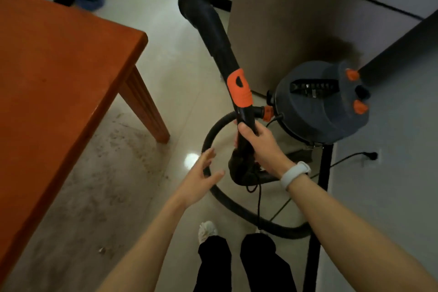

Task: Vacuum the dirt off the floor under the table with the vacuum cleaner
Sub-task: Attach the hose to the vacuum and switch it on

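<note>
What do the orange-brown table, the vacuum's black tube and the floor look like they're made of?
Table: probably varnished wood, given its reddish-brown sheen and grooved leg.
Tube, gripped by the right hand: apparently matte black plastic with an orange collar.
Floor: likely polished tile or stone, since it mirrors a light.

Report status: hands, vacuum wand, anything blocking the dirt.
Right hand grips vacuum wand, nozzle raised off floor. Left hand open, near hose. Dirt under table, untouched. Table leg beside the dirt.
</note>
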Motion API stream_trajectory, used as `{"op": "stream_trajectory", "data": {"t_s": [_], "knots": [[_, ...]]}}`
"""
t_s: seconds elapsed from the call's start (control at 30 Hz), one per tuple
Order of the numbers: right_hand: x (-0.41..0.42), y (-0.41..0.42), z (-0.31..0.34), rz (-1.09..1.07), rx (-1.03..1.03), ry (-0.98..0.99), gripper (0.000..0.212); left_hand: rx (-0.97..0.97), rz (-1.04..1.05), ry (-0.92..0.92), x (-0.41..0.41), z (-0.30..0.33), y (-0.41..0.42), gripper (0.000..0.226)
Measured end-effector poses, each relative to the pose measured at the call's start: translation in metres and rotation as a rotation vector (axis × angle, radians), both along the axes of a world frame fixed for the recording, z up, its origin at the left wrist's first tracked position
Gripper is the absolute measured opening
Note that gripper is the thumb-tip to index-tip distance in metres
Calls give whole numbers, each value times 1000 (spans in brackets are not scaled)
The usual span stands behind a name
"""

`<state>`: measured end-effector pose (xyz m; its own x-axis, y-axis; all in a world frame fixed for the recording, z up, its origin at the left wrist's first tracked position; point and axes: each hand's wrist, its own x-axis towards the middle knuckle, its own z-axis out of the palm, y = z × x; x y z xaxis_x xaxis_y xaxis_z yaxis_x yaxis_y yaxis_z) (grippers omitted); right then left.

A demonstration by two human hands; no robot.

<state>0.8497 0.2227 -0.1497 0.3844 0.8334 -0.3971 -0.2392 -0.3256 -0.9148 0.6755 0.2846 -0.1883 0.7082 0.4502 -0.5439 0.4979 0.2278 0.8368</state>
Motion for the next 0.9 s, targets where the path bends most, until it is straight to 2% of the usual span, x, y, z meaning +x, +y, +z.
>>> {"op": "stream_trajectory", "data": {"t_s": [0.1,0.2,0.27,0.33,0.43,0.53,0.7,0.83,0.9], "knots": [[12,8,28,65,104,139,28,75,-166,-114,29,16,-6,68],[22,11,50,59,151,215,31,177,-170,-188,53,28,-3,62],[26,11,59,-41,191,276,31,287,-170,-191,58,34,0,58],[26,10,64,-165,213,296,27,382,-165,-179,58,43,2,54],[19,6,63,-258,177,181,12,533,-187,-118,52,60,5,53],[8,0,75,-373,152,253,8,631,-180,-60,46,78,3,58],[6,-14,98,-493,159,393,12,595,-161,-54,34,109,-6,38],[2,-30,117,-391,252,365,10,521,-245,-40,32,123,-11,10],[-4,-37,125,-332,288,296,13,443,-196,-87,28,125,-23,8]]}}
